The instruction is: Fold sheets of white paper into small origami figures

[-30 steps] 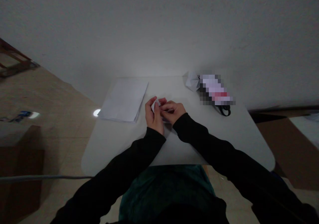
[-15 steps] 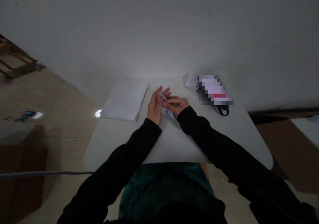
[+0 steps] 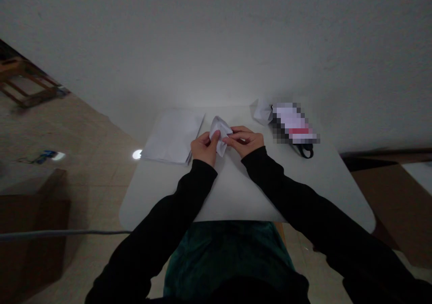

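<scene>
A folded white paper (image 3: 220, 128) with several creased flaps is held up over the middle of the table. My left hand (image 3: 205, 149) pinches its left side, thumb pressed on the front face. On the other side my right hand (image 3: 245, 142) grips the right edge between thumb and fingers. The fingers behind the paper are partly hidden. Left of my hands lies a stack of white paper sheets (image 3: 172, 136). Another folded paper piece (image 3: 262, 112) rests at the back right of the table.
Beside that folded piece lies a pixelated item (image 3: 295, 123) with a black strap loop (image 3: 306, 151). The white table (image 3: 236, 196) stands against a grey wall (image 3: 216, 43). A cable (image 3: 67, 233) runs in from the left; cardboard boxes (image 3: 391, 200) stand at right.
My left hand has turned from spread fingers around the paper to a pinch at its side. The folded paper now shows more of its flaps. My right hand has shifted slightly right.
</scene>
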Action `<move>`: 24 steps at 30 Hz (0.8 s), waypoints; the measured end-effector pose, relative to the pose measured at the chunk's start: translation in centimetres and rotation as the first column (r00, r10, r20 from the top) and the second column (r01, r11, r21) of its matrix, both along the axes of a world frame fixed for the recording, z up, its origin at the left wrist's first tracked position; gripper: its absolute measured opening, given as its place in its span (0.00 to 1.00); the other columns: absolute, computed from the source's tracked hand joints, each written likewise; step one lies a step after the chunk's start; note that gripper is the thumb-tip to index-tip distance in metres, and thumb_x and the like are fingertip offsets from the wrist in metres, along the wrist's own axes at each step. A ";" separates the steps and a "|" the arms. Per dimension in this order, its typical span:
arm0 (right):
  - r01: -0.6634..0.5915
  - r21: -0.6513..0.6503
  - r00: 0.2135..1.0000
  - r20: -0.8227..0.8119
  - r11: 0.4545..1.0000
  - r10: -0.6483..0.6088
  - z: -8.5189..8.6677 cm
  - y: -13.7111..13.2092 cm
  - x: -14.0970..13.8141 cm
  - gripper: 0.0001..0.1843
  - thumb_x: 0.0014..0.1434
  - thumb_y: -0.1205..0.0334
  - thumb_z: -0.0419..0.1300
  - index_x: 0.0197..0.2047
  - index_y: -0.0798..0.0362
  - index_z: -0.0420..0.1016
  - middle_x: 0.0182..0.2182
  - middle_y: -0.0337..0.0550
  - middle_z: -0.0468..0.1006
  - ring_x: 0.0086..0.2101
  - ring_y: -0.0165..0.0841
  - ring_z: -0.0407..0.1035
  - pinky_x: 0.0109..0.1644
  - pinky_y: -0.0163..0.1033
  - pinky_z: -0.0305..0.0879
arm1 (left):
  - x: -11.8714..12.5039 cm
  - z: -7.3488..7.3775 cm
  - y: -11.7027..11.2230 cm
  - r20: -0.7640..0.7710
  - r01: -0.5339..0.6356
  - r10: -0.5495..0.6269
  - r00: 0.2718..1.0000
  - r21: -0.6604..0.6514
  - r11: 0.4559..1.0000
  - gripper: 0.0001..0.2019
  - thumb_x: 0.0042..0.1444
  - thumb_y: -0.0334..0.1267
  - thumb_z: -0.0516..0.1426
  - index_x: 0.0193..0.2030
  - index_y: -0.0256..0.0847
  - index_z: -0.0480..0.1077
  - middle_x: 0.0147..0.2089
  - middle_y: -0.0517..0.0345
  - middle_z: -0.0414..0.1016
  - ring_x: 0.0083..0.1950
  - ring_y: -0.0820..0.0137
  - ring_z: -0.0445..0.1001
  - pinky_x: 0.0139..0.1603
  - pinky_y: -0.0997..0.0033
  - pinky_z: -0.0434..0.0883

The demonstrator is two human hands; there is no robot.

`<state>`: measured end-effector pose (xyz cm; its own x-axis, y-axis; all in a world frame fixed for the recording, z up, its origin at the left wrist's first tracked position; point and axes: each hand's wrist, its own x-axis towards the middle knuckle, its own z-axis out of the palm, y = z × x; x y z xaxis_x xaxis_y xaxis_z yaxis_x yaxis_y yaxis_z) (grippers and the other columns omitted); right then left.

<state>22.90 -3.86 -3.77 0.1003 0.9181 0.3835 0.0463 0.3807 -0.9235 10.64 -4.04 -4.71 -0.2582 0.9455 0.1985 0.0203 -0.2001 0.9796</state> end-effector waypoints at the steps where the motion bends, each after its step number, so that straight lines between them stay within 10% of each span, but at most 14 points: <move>1: -0.005 0.024 1.000 0.020 1.000 0.004 -0.2 0.0 -0.1 0.05 0.42 0.59 0.69 0.25 0.50 0.80 0.33 0.41 0.76 0.31 0.30 0.71 0.34 0.38 0.71 | 0.0 0.1 0.0 -0.004 -0.006 0.006 1.000 0.010 1.000 0.13 0.49 0.46 0.61 0.27 0.36 0.73 0.20 0.63 0.70 0.20 0.77 0.66 0.19 0.78 0.62; 18: 0.027 -0.033 0.999 -0.045 0.999 -0.029 -0.8 0.6 -0.1 0.05 0.46 0.61 0.64 0.27 0.53 0.74 0.25 0.38 0.75 0.23 0.26 0.66 0.26 0.33 0.63 | 0.5 1.4 -0.1 -0.136 -0.003 0.017 0.991 0.107 0.994 0.09 0.52 0.39 0.58 0.39 0.40 0.74 0.37 0.55 0.77 0.35 0.73 0.73 0.28 0.79 0.68; 24: 0.082 -0.070 0.996 -0.023 0.994 -0.084 0.4 0.0 0.1 0.18 0.47 0.60 0.63 0.43 0.49 0.67 0.23 0.33 0.74 0.21 0.26 0.66 0.24 0.32 0.62 | 0.5 1.0 0.5 -0.127 0.059 -0.045 0.991 0.108 0.992 0.09 0.53 0.39 0.57 0.38 0.39 0.74 0.34 0.56 0.76 0.34 0.73 0.73 0.31 0.77 0.68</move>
